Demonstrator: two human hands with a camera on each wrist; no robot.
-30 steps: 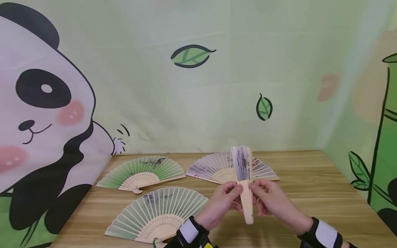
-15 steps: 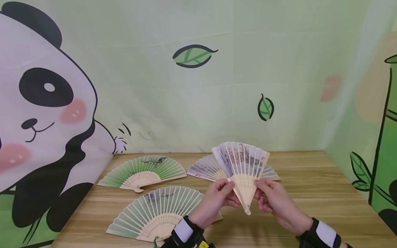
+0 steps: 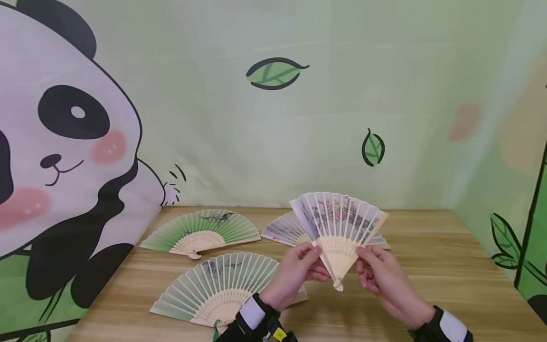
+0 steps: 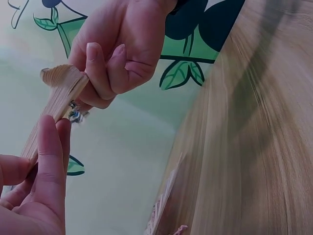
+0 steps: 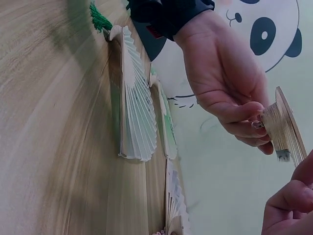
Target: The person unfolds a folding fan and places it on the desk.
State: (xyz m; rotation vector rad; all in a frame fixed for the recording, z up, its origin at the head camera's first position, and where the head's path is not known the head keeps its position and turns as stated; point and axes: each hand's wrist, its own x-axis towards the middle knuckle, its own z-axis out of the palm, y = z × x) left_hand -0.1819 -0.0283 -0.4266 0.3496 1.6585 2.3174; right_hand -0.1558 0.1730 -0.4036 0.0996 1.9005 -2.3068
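Both hands hold a partly spread folding fan (image 3: 335, 218) above the table, its pale leaf printed with pink and grey flowers. My left hand (image 3: 295, 273) pinches the left guard stick between thumb and fingers. On the opposite guard, my right hand (image 3: 386, 280) pinches in the same way. The fan's pivot end points down toward me. In the left wrist view, the wooden sticks (image 4: 61, 93) appear edge-on with a metal ring at the pivot. The right wrist view shows the sticks (image 5: 283, 125) from the other side.
Three spread fans lie on the wooden table (image 3: 427, 285): a green fan (image 3: 235, 230) at back left, a pale green fan (image 3: 183, 297) at front left, and a lavender fan (image 3: 282, 228) partly hidden behind the held one. A green tassel (image 5: 100, 19) hangs from the pale green fan. A panda-printed backdrop (image 3: 213, 133) stands behind.
The held fan has gone from nearly folded to partly spread. My hands have moved apart, the right one outward, and the pivot end has risen. The camera view has shifted slightly.
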